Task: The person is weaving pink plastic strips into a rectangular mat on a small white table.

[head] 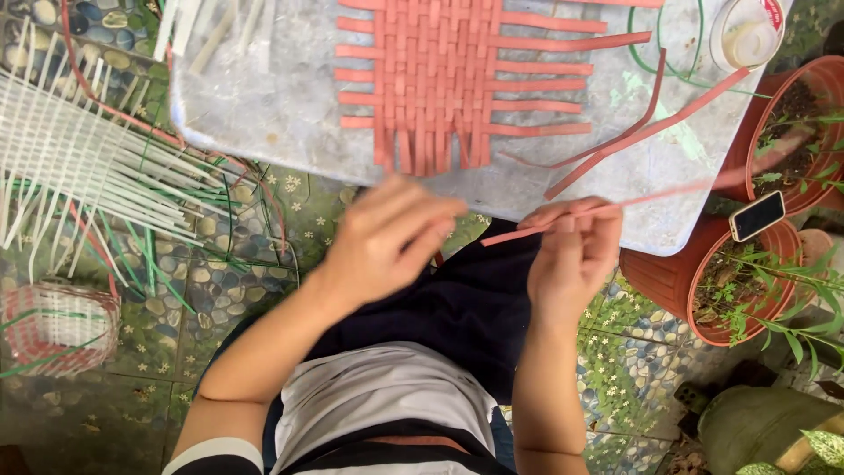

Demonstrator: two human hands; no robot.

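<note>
The right hand [576, 255] is pinched shut on a loose salmon-pink strip [615, 204], thumb and fingers clamped on its near end so that the rest runs out to the right and slightly upward, over the worktop's corner towards the pots. Holding it by the end keeps the long, springy band straight and off the ground. The left hand [387, 237] is blurred with motion just beside it, fingers loosely spread and closed on nothing that can be made out; it hangs between the strip and the woven mat.

That woven mat [435, 79] of the same pink strips lies flat on the pale worktop [264, 114], its unwoven ends sticking out on every side, the near ones pointing at the person. Lying flat lets the crossings stay square. Two spare pink strips [633, 132] rest slantwise on the worktop to the mat's right, within easy reach.

A phone [757, 215] is balanced on the rim of a terracotta plant pot [668, 281]. On the pebbled floor at left sit a white strip weaving [79, 158] and a small red-and-white basket [57, 325].
</note>
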